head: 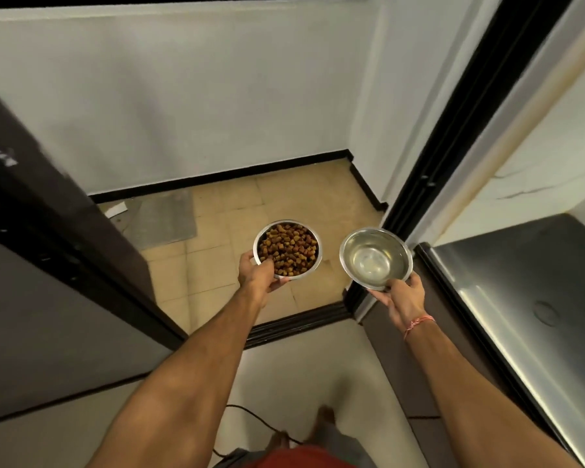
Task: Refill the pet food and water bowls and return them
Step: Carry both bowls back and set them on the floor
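Looking down from the head camera, I see a small area with a beige tiled floor [237, 214], white walls [183, 96] and a black skirting [217, 175] along their base. A grey mat [164, 217] lies on the tiles near the far wall, close to a dark door [48, 197] that stands open on the left. A black threshold [298, 324] divides the tiles from the lighter floor nearer to the person. On the right there is a black frame [453, 130] and a shiny steel surface [520, 298].

Both bowls are of polished steel and are held in the air over the floor, near each other but apart. The food bowl [287, 249] is full of brown kibble [289, 248]. The water bowl [376, 258] holds clear water and is a little tilted.

The left hand [255, 273] grasps the food bowl at its near rim, with the thumb over the edge and the fingers below. The right hand [402, 297] grasps the water bowl at its near rim in the same way; a red thread [417, 322] is tied around this wrist
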